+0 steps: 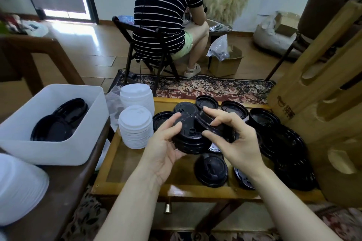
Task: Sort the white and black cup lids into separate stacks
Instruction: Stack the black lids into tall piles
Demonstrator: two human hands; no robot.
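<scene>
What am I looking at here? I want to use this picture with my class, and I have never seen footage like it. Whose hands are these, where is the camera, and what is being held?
There is no machine: a person wears one camera on the head, looking down at their own hands. The left hand holds a small stack of black lids. The right hand pinches a single black lid, tilted, just above that stack. On the wooden table stand two stacks of white lids, and loose black lids lie scattered to the right. A white bin at left holds more black lids. Someone else sits on a chair behind.
</scene>
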